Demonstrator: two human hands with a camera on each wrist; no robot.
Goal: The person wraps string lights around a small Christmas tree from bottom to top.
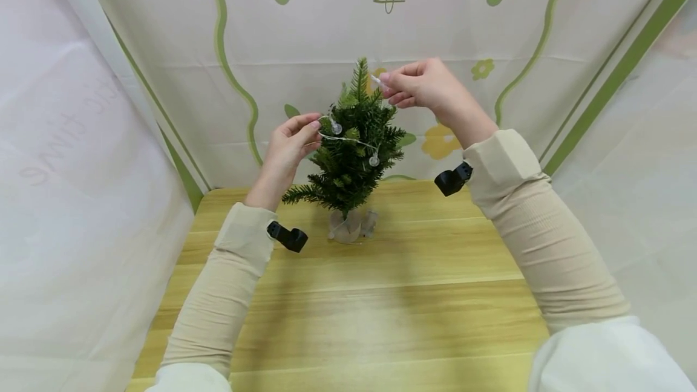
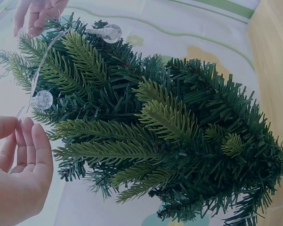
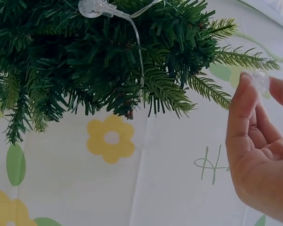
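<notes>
A small artificial Christmas tree [image 1: 354, 165] stands upright at the back of the table, with a string of clear bulb lights across its front. My left hand [image 1: 290, 145] is at the tree's left side, pinching the thin light wire [image 2: 35, 77] between thumb and fingertips. Close to those fingers hangs one round bulb [image 1: 337, 129]; a second bulb [image 1: 374, 161] lies against the branches farther right. Up beside the treetop, my right hand [image 1: 423, 86] pinches another clear bulb [image 3: 261, 81] between thumb and finger. Branches hide the wire behind the tree.
The tree's pale base [image 1: 345, 228] rests on the wooden table [image 1: 359, 319], with a small translucent object [image 1: 369, 223] beside it. A printed fabric backdrop [image 1: 337, 29] rises close behind, and white fabric panels [image 1: 81, 198] flank both sides.
</notes>
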